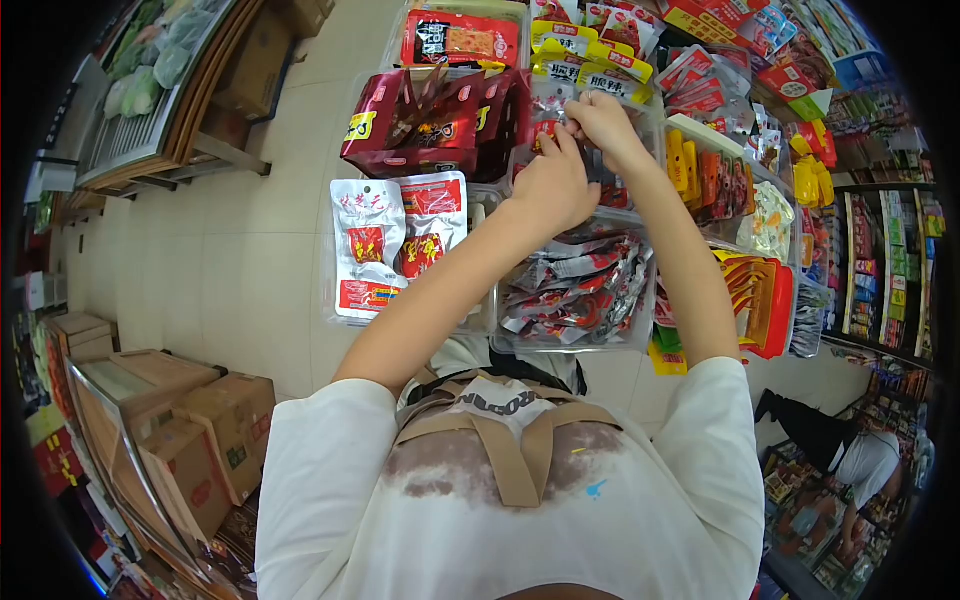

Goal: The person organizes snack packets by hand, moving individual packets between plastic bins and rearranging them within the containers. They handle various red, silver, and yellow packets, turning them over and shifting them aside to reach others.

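Both my hands reach over a clear plastic bin of silver and red snack packets (548, 105). My left hand (556, 183) is at the bin's middle, its fingers bent down at a packet; what they hold, if anything, is too small to tell. Beside it on the right, my right hand (603, 125) has its fingers pressed together near the packet's top. Dark red pouches (440, 120) stand in the bin to the left. Nearer me lie white and red packets (368, 235) and a bin of silver packets (580, 285).
Yellow packets (605, 60) lie beyond my hands, and an orange-red container (770, 305) is at the right. Cardboard boxes (200, 455) stand at the lower left, a vegetable rack (150, 130) at the upper left. Another person (868, 462) is at the lower right.
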Available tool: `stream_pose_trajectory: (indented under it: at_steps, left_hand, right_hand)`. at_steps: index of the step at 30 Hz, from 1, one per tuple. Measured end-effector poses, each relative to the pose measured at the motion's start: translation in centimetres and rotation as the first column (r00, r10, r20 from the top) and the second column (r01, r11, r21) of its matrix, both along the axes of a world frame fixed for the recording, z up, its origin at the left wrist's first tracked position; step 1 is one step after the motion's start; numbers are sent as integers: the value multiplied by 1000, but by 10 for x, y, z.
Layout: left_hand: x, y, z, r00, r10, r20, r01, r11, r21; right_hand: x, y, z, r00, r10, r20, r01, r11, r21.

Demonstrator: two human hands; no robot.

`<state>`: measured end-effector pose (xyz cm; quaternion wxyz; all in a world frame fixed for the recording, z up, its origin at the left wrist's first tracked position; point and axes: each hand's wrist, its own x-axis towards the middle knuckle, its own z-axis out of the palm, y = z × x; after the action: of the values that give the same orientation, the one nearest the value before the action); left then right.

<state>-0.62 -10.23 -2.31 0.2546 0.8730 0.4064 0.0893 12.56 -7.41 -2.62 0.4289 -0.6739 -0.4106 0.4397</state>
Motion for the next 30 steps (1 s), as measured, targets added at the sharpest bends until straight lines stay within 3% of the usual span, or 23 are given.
stream_pose_trajectory:
  at_steps: [3,5,6,7,9,10,11,12,13,18,22,23,25,29,30]
  left_hand:
    - [3,13,-18,1000,10,-24,-12,997,-79]
    - [12,19,-29,999,8,-37,-9,1000,-25]
    - [15,22,-26,996,-31,-79,24,995,-93]
    - [16,23,-23,990,-71,-118,52,986,-160]
    - [13,25,-17,994,-70,-84,52,978,-200]
    - [12,25,-16,997,-66,-50,52,969,-241]
    - [12,25,-19,996,-67,-51,53,969,-241]
    - [12,26,-23,998,-34,-54,27,990,-142]
    - [12,27,-25,999,-2,-52,0,999,-40]
    - [13,32,-8,992,21,-121,-25,999,-33]
    - [17,38,-6,988,64,-141,-63,998,14]
    - [19,40,-5,988,64,-141,-63,998,14]
    - [20,41,12,976,-14,-217,-34,976,-214]
    - [32,47,-5,953,-12,-302,-81,953,-292]
    - [26,46,7,962,-62,-268,-26,949,-313]
  right_hand:
    - [2,-5,7,998,56,-6,-56,998,-31]
    - [10,-10,16,982,151,117,-145,988,-59]
    - [24,-7,5,954,145,263,-147,989,-14]
    - [30,-9,1,954,144,264,-145,989,-14]
    - [35,-11,-2,735,211,644,-248,968,-34]
    - [31,-11,-3,736,209,644,-247,968,-32]
    - [24,-12,-7,648,245,721,-282,957,-72]
    - [17,-14,-7,550,278,788,-310,943,-116]
    - [12,-14,-6,550,277,788,-310,944,-116]
    - [0,-18,-4,341,330,880,-217,939,-267]
    - [0,-20,-10,387,321,864,-200,944,-260]
    - [2,-21,-14,451,273,850,-161,961,-223]
    - [3,-23,-14,513,223,829,-122,975,-187]
    - [7,-31,-17,575,212,790,-137,977,-162]
    - [8,-32,-18,596,190,780,-142,981,-131]
